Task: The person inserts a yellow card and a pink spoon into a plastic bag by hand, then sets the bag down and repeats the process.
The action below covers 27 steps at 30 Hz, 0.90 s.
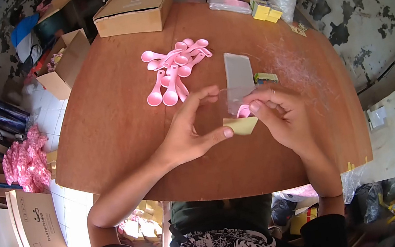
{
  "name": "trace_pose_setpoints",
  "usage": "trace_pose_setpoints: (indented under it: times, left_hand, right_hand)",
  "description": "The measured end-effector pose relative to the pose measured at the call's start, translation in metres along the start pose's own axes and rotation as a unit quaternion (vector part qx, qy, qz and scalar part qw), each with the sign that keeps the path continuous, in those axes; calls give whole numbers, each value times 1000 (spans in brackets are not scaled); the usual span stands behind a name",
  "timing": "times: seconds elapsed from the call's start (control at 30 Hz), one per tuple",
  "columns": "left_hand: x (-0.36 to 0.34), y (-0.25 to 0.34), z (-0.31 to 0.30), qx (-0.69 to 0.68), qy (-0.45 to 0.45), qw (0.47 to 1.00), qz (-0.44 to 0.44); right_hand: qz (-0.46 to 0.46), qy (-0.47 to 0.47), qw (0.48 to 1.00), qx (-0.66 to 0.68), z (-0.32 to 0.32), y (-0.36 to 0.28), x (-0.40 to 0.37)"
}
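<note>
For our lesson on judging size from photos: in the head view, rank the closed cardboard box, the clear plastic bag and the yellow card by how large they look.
1. closed cardboard box, though farthest away.
2. clear plastic bag, in the right hand.
3. yellow card, held by the left hand.

The tall brown cardboard box [37, 224] standing on the floor at the lower left carries dark lettering along its side, apparently "bunamula", though it is too small to be sure. The white print on the black shirt [221, 244] shows no legible words.
</note>
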State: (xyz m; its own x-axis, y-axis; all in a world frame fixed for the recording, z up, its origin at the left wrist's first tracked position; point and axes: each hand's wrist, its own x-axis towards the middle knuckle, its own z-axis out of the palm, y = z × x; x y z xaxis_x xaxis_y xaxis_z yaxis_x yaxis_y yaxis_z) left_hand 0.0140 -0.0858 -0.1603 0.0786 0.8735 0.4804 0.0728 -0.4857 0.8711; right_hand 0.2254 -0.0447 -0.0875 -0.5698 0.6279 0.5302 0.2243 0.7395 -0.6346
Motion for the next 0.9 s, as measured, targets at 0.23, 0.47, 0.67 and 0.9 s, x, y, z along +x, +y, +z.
trace_pose_setpoints:
  times: [0.23, 0.47, 0.67, 0.9]
  left_hand:
    - [-7, -9, 18, -126, -127, 972, -149]
    - [-4, -18, 14, -92, -127, 967, -202]
    - [0, -32, 9, -130, -16, 974, -185]
    - [2, -42, 4, -134, 20, 978, -158]
  right_hand:
    - [274, -13, 920, 281, 25, 32, -20]
    - [264, 19, 920, 288, 31, 53, -29]
    - [246, 1, 926, 288, 34, 67, -34]
    - [205, 25, 923, 324, 36, 81, -33]
